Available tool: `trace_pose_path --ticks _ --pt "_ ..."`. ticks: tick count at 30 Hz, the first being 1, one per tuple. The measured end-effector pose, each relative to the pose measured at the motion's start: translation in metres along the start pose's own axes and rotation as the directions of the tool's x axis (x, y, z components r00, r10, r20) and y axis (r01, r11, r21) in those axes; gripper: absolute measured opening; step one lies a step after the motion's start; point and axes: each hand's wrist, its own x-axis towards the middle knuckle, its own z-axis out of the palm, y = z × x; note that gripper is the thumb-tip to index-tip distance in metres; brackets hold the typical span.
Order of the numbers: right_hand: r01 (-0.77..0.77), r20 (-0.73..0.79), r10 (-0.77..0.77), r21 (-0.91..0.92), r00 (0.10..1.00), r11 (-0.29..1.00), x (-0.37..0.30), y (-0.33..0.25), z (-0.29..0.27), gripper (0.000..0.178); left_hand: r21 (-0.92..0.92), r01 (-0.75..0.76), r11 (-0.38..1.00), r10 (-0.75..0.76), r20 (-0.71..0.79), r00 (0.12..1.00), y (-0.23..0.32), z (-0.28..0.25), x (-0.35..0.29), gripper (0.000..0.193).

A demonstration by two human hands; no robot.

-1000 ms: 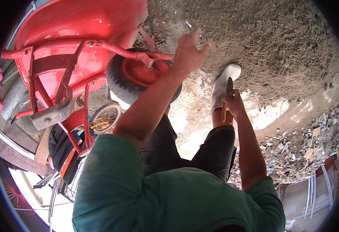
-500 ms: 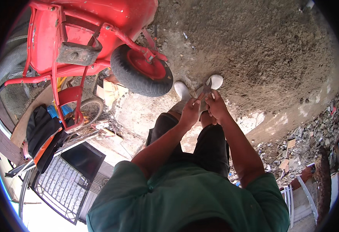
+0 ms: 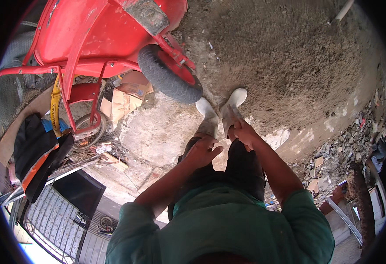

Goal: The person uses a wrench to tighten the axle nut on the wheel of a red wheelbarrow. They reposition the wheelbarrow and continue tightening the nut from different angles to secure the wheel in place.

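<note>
My left hand [image 3: 200, 152] is over my left trouser leg, just above the boot top, its thumb apart from the fingers. I see nothing in it. Beside my right knee, my right hand [image 3: 244, 133] has its fingers curled in against the dark trouser leg [image 3: 244, 163]; whatever they may hold is hidden. Two pale, dirt-smeared boots are on my feet, the left boot [image 3: 208, 115] close to the wheelbarrow's black tyre [image 3: 168, 77] and the right boot [image 3: 233, 105] on the edge of the dirt.
A red wheelbarrow [image 3: 87, 37] is tipped up at the upper left. Behind its frame are torn cardboard [image 3: 124, 99], a yellow bar [image 3: 55, 105] and a black-and-orange cloth [image 3: 35, 152]. Damp grey-brown dirt [image 3: 294, 57] spreads at the upper right. Rubble [image 3: 334, 160] lies along the right side.
My hands were together in front of the boots with a small dark-grey thing between them. They have drawn apart and back toward my knees. That thing no longer shows.
</note>
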Motion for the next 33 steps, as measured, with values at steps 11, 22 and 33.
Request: trace_pose_path --ticks 11,22,33 --pt "0.032 0.177 0.106 -0.64 0.979 0.768 -0.138 0.075 -0.04 0.034 0.365 -0.118 0.924 -0.043 0.405 0.913 -0.078 0.021 -0.104 0.032" --pt "-0.113 0.542 0.166 -0.13 0.824 0.985 -0.16 0.039 -0.077 0.027 0.288 -0.378 0.88 0.475 -0.559 0.68 0.079 -0.135 -0.052 0.019" --pt "0.397 0.135 -0.373 -0.322 0.918 0.86 0.12 -0.056 -0.048 0.017 0.697 0.274 0.663 0.727 -0.686 -0.013 0.147 -0.37 0.106 0.051"
